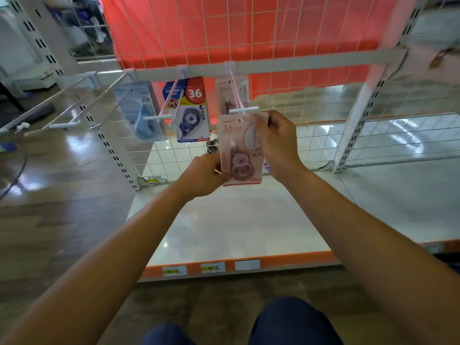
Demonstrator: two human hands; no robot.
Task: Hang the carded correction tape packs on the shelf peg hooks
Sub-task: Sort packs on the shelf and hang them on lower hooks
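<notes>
Both my hands hold a pink carded correction tape pack (240, 155) upright, its top just under the tip of the right peg hook (242, 110). My left hand (202, 174) pinches its lower left edge. My right hand (272, 140) grips its top right corner. Further back on that same hook hangs another pink pack (225, 94). A blue and red pack marked 36 (190, 110) hangs on the middle peg hook (159, 117). Left of it, a pale blue pack marked 30m (139, 113) hangs on another hook.
The hooks stick out from a white crossbar (298, 64) in front of a wire grid back panel (249, 26). Bare hooks (62, 125) reach out at the left. Below lies a white shelf (249, 220) with an orange front edge and price labels (211, 267). White uprights (358, 110) flank the bay.
</notes>
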